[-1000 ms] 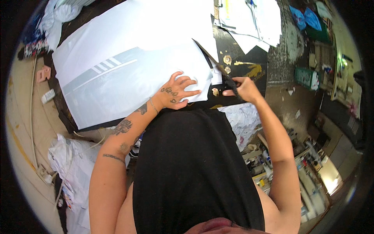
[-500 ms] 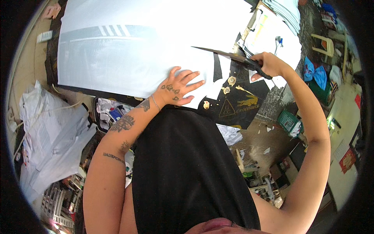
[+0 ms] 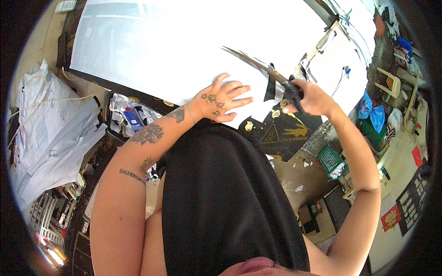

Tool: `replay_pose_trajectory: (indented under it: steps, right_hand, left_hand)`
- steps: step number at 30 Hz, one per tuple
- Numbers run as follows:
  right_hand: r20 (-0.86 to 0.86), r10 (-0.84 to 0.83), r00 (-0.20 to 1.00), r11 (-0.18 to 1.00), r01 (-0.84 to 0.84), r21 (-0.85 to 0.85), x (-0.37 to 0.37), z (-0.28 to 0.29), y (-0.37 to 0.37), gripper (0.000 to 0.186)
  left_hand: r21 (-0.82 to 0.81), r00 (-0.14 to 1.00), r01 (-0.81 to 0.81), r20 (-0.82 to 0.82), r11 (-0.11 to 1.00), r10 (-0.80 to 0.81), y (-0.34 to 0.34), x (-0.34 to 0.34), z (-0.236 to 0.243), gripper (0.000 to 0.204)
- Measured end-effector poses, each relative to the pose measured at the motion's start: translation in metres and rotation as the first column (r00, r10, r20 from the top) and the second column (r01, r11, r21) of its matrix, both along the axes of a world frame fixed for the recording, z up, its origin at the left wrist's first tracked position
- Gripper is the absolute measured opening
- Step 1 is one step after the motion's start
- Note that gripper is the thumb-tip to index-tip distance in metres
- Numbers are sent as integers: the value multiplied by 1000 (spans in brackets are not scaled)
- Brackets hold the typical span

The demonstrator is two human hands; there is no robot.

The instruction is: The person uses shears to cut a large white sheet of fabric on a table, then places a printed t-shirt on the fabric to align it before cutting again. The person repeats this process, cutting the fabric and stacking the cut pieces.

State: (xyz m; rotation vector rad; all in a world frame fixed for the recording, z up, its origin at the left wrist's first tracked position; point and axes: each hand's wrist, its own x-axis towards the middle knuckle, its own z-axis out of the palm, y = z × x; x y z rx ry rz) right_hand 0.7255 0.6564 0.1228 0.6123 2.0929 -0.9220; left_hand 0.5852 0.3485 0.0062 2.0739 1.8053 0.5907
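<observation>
The white sheet (image 3: 184, 50) lay spread across the dark desk (image 3: 294, 138), covering most of it. My left hand (image 3: 224, 102) pressed flat on the sheet's near edge, fingers spread wide, holding nothing, only pinning the sheet down. Just right of that hand, my right hand (image 3: 309, 97) had its grip closed round the black handles of the scissors (image 3: 264, 69). Their long blades pointed up and left from the handles, lying over the sheet's right part; I could not tell whether the blades were parted or whether they touched the sheet.

Right of the sheet's near corner, the bare desk showed black with gold printed shapes (image 3: 294, 131) and small gold scraps (image 3: 249, 125) on it. More white papers (image 3: 340, 69) lay past the scissors, on the far right of the desk.

Left of the sheet, below the desk edge, stood an open box of oddments (image 3: 129, 117), and beyond it a heap of pale plastic bags (image 3: 55, 129). Right of the desk, on the floor, sat a green basket (image 3: 330, 161) and a blue cloth (image 3: 370, 112).
</observation>
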Motion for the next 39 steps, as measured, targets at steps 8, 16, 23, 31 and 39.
replay_pose_trajectory:
  steps: [8, 16, 23, 31, 39]
  right_hand:
    - [31, -204, 978, 978, 205, -42, -11, -5, -54, 85]
    - [97, -334, 938, 941, 337, -23, -38, -15, -94, 71]
    - [18, -368, 930, 930, 368, 1, -93, -19, -89, 69]
    - [206, -22, 978, 1000, 22, 3, -146, 21, -2, 91]
    - [122, -63, 990, 992, 49, 112, -213, -8, -27, 73]
  left_hand:
    - [4, 998, 46, 53, 999, -46, -3, 2, -4, 67]
    - [64, 970, 130, 199, 989, -140, -2, -12, -5, 64]
    - [175, 797, 239, 527, 955, -295, -9, -61, 7, 43]
    - [160, 782, -610, -34, 776, 622, -175, -345, 17, 46]
    - [-47, 724, -648, -351, 761, 594, -261, -392, -4, 57]
